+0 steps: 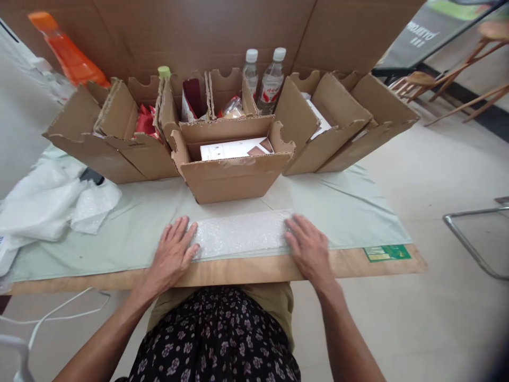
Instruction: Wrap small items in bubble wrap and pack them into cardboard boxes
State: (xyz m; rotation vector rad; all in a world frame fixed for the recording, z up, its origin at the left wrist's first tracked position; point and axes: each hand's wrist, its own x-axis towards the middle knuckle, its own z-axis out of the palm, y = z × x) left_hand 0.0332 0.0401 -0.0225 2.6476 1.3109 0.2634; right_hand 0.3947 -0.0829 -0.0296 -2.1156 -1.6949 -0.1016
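Note:
A flat, folded strip of bubble wrap [242, 232] lies on the pale green cloth near the table's front edge. My left hand [174, 249] rests at its left end, fingers stretched out and touching the edge. At the opposite end lies my right hand [309, 245], its fingers spread on the wrap's right edge. Neither hand grips anything. Just behind the wrap stands an open cardboard box [234, 178] with a white and brown carton [234, 149] inside.
Several cardboard bins line the back, holding red packets [146, 121] and clear bottles [272, 82]. An orange bottle [69, 53] leans at far left. More bubble wrap [43, 204] is heaped on the left. Wooden stools [417, 82] and a metal frame [469, 244] stand right.

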